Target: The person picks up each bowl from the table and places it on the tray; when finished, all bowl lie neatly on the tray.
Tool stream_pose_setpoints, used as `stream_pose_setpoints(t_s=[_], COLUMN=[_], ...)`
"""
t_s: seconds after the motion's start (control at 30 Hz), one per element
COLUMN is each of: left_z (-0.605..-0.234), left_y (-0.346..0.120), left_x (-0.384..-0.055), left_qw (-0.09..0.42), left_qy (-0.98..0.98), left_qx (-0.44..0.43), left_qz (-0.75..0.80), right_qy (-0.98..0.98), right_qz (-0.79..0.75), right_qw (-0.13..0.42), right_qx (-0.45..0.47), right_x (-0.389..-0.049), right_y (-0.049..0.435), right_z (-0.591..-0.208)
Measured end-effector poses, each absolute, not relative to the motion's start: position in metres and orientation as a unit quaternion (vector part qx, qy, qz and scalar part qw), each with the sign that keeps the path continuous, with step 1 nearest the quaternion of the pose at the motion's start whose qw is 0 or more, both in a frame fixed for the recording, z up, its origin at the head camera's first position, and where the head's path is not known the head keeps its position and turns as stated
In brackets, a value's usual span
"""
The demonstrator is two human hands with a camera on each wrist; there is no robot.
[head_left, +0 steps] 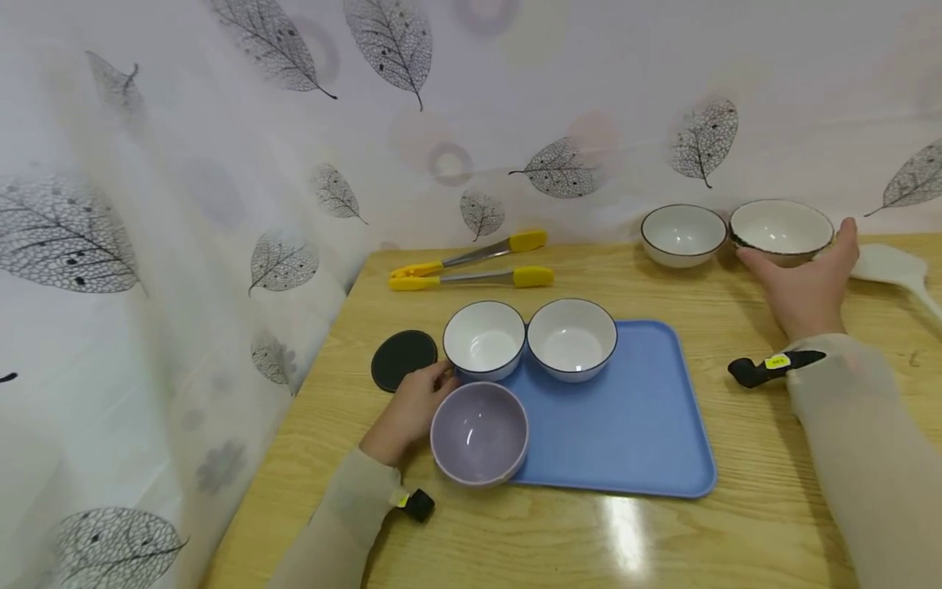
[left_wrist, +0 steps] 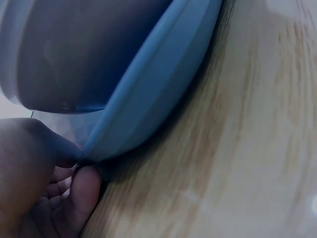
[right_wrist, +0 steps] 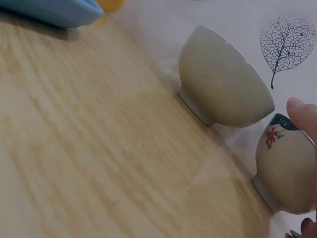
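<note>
My left hand (head_left: 414, 407) is at the left edge of a blue tray (head_left: 611, 442). In the left wrist view, its thumb and a finger pinch the tray's rim (left_wrist: 133, 114). A purple bowl (head_left: 480, 433) sits on the tray beside this hand, with two white, dark-rimmed bowls, one left (head_left: 484, 337) and one right (head_left: 572, 337), behind it. At the back right, my right hand (head_left: 813, 290) grips a white bowl with a patterned rim (head_left: 782, 225), thumb on one side and fingers on the other. That bowl shows a red flower (right_wrist: 272, 136) in the right wrist view.
Another white bowl (head_left: 683, 233) stands directly left of the gripped one. A white spatula (head_left: 890, 266) lies right of my right hand. Yellow-tipped tongs (head_left: 478, 276) lie behind the tray, and a dark round disc (head_left: 403, 360) lies left of it. A leaf-print curtain (head_left: 559, 90) hangs behind the table.
</note>
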State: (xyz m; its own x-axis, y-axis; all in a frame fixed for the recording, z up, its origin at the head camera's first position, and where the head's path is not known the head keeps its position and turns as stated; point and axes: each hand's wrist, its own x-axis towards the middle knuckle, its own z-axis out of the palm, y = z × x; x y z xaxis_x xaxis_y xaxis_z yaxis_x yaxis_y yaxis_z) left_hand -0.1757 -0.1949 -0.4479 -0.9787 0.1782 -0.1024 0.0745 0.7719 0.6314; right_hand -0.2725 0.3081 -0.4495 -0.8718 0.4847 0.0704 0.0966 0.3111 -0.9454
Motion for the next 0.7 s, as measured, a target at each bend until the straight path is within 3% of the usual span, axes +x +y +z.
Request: stream_pose_setpoints(t_s=[0.27,0.7], left_z=[-0.448,-0.446], left_y=[-0.194,-0.194], left_x=[-0.174,-0.175], left_qw=[0.077,0.076], left_qy=[0.940,0.940], left_qx=[0.063,0.063], left_qz=[0.326,0.325], right_qy=[-0.798,-0.803], right_qz=[0.560,0.547], right_qw=[0.138,0.132], right_qx=[-0.177,-0.197], right_x=[-0.282,-0.297], right_y=[0.311,0.315], right_z=[-0.452,-0.454])
